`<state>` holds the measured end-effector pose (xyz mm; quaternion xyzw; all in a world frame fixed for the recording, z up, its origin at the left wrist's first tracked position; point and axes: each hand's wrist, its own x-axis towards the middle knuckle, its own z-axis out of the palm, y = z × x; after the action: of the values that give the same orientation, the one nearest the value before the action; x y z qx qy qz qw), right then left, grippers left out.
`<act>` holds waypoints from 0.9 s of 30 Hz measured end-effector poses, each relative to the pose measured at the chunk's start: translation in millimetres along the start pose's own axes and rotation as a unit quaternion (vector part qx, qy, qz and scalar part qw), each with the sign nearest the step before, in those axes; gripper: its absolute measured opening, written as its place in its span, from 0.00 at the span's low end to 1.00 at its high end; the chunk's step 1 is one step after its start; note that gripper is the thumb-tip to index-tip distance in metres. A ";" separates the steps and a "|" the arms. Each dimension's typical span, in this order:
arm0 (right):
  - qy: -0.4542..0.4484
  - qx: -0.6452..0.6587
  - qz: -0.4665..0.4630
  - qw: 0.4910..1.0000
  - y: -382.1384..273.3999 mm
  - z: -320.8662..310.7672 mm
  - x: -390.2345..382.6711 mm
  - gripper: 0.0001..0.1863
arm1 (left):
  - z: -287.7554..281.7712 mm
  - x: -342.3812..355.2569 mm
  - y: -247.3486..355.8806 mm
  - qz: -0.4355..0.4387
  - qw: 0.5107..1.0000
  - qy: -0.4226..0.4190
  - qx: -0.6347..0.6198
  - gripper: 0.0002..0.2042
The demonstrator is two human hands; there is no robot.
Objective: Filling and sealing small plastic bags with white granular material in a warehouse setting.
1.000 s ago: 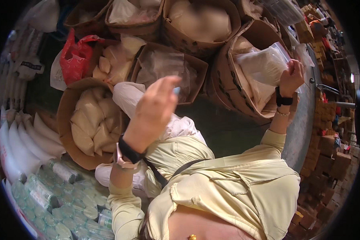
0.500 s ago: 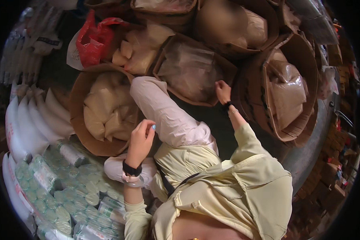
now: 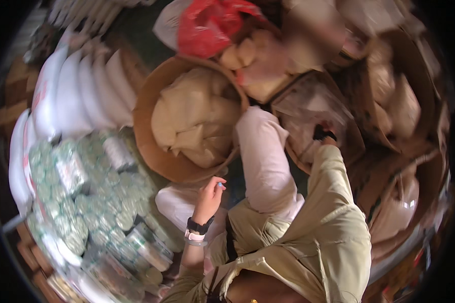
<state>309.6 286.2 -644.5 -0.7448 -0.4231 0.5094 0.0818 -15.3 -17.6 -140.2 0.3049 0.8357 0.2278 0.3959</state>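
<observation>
My right hand (image 3: 327, 129) reaches into a cardboard box with clear plastic bags (image 3: 302, 108) lying loose inside. A black band circles its wrist; the fingers are dark and smeared by motion, so any grip is hidden. My left hand (image 3: 209, 200) hovers over my bent leg with fingers loosely curled and nothing visible in them. It wears a black band and a pale bracelet. Closest to it is a round-sided cardboard box (image 3: 142, 132) holding large beige filled bags (image 3: 194, 116).
Upright white sacks (image 3: 68, 96) line the left. Many clear-wrapped, greenish packs (image 3: 93, 202) cover the lower left. A red plastic bag (image 3: 212, 28) lies at the far side, near pale yellowish bags (image 3: 260, 60). More cardboard boxes with filled bags (image 3: 397, 202) stand on the right.
The view has swung, shifting the scene rightward and down. My right hand has gone from the box's near right edge into it, over the plastic bags. My left hand stays raised near my leg.
</observation>
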 end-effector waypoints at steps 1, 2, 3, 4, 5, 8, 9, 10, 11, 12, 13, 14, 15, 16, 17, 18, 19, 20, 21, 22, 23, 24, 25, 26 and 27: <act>0.013 0.153 0.069 0.986 -6.2 -26.5 7.5 0.17 | 2.5 4.7 -7.1 0.003 1.000 -0.016 -0.014 0.06; 0.035 0.315 0.130 0.940 -19.4 -43.6 9.9 0.16 | 1.8 8.0 -7.5 0.012 1.000 -0.012 -0.020 0.06; 0.053 0.396 0.155 0.903 -36.9 -51.6 5.8 0.15 | -0.4 9.8 -7.9 0.018 1.000 -0.006 -0.023 0.06; 0.078 0.436 0.159 0.882 -52.4 -57.1 -3.8 0.14 | -2.2 11.5 -9.4 0.034 0.999 0.006 -0.032 0.06; 0.100 0.463 0.152 0.867 -66.4 -62.2 -14.3 0.13 | -4.0 13.6 -9.6 0.037 0.999 0.015 -0.033 0.07; 0.131 0.450 0.037 0.883 -131.0 -69.3 -88.9 0.10 | -7.7 24.2 5.4 0.017 0.999 0.024 -0.034 0.08; 0.131 0.416 -0.026 0.900 -157.1 -71.1 -127.6 0.09 | -5.3 28.6 12.6 0.067 0.995 0.065 -0.026 0.09; 0.121 0.339 -0.138 0.923 -179.3 -77.8 -165.6 0.09 | -3.0 30.1 20.7 0.117 0.987 0.104 -0.021 0.11; 0.107 0.255 -0.246 0.929 -202.5 -74.7 -216.1 0.09 | -2.5 28.5 28.2 0.133 0.985 0.108 -0.023 0.16; 0.072 0.205 -0.303 0.928 -223.9 -74.5 -265.9 0.08 | -1.0 28.3 35.0 0.193 0.973 0.128 -0.012 0.18; 0.037 0.154 -0.358 0.920 -242.0 -75.8 -312.2 0.07 | 1.8 28.2 43.7 0.252 0.956 0.149 0.001 0.19; -0.012 0.129 -0.395 0.909 -251.9 -76.8 -350.6 0.05 | 6.0 25.9 52.5 0.272 0.953 0.133 -0.005 0.21; -0.061 0.106 -0.430 0.895 -259.9 -77.2 -383.3 0.04 | 8.9 23.5 62.5 0.293 0.949 0.117 -0.009 0.22; -0.105 0.060 -0.467 0.876 -265.5 -79.9 -409.4 0.03 | 11.5 22.2 72.2 0.328 0.938 0.115 0.009 0.26; -0.149 0.012 -0.500 0.853 -271.2 -81.6 -432.6 0.03 | 10.7 16.6 77.1 0.333 0.936 0.117 0.004 0.26; -0.184 0.019 -0.524 0.831 -278.1 -78.7 -451.5 0.02 | 9.2 10.5 80.8 0.343 0.930 0.124 0.046 0.27; -0.221 0.025 -0.547 0.807 -284.2 -75.6 -467.3 0.02 | 6.9 4.4 80.9 0.349 0.923 0.133 0.087 0.29; -0.244 -0.008 -0.560 0.792 -289.7 -75.2 -480.1 0.02 | 2.8 -1.1 77.0 0.354 0.915 0.162 0.105 0.29; -0.261 -0.014 -0.556 0.789 -292.4 -73.2 -493.2 0.02 | -2.6 -8.5 70.3 0.355 0.913 0.171 0.102 0.29; -0.283 -0.032 -0.542 0.790 -299.1 -73.2 -507.0 0.02 | -8.6 -15.6 62.4 0.353 0.907 0.198 0.115 0.28; -0.305 -0.051 -0.527 0.791 -305.1 -72.3 -517.9 0.02 | -15.5 -23.1 55.1 0.348 0.901 0.224 0.129 0.27; -0.304 -0.057 -0.532 0.788 -305.6 -68.9 -521.9 0.02 | -25.3 -35.2 54.8 0.350 0.893 0.240 0.148 0.22; -0.296 -0.055 -0.568 0.765 -306.0 -63.5 -523.7 0.02 | -32.0 -40.6 47.5 0.350 0.893 0.246 0.143 0.22; -0.290 -0.052 -0.603 0.741 -307.5 -58.9 -526.3 0.01 | -38.8 -44.7 40.1 0.361 0.893 0.224 0.147 0.20; -0.297 -0.058 -0.607 0.735 -310.2 -55.0 -530.7 0.01 | -42.6 -50.2 33.7 0.367 0.894 0.206 0.152 0.17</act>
<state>120.3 119.5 -81.2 -0.1438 -0.8170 0.5214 0.2001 -13.2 -34.3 -68.2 0.5926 0.7517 0.2847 0.0520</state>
